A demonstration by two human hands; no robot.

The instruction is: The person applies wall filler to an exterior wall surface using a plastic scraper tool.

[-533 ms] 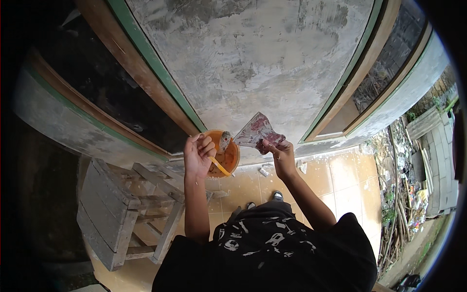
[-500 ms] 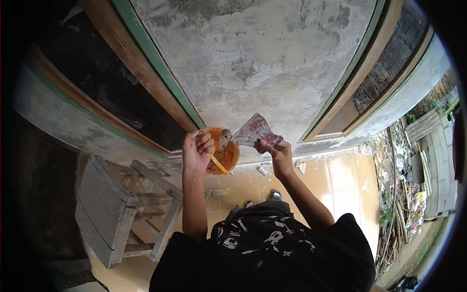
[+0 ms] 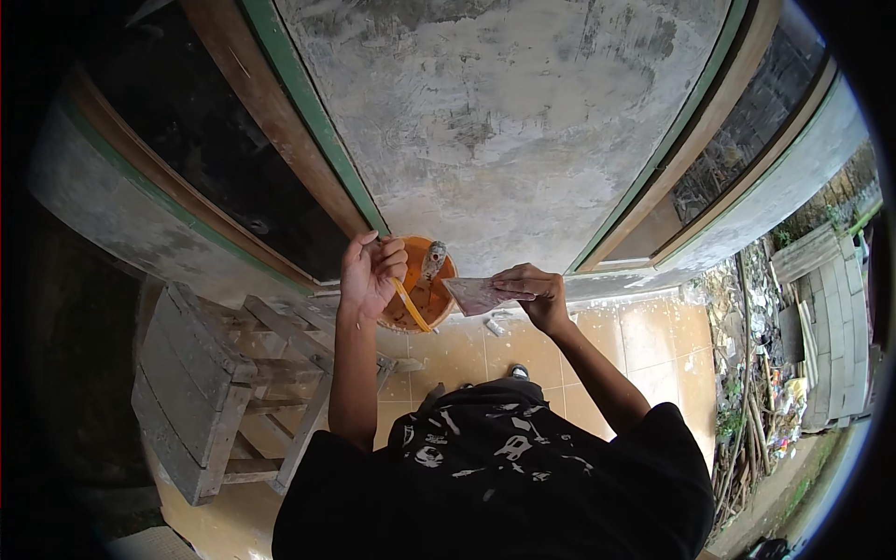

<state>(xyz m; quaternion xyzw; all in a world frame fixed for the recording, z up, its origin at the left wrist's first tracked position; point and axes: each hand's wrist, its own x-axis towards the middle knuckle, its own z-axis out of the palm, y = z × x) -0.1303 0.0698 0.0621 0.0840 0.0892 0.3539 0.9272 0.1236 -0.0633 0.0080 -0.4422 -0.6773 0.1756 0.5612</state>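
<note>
The left hand [image 3: 371,277] has its fingers curled round the yellow handle [image 3: 411,305] of the orange bucket [image 3: 437,301], just before the wall [image 3: 495,140] (a crusted tool [image 3: 433,259] leans inside). The right hand [image 3: 530,287] firmly grips the smeared scraper [image 3: 469,295], its blade at the bucket's rim; whether they touch, I cannot tell.

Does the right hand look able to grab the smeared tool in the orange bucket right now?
Probably not directly: the right hand holds a flat scraper that juts toward the orange bucket. The bucket's open top leaves the smeared tool exposed, though.
</note>
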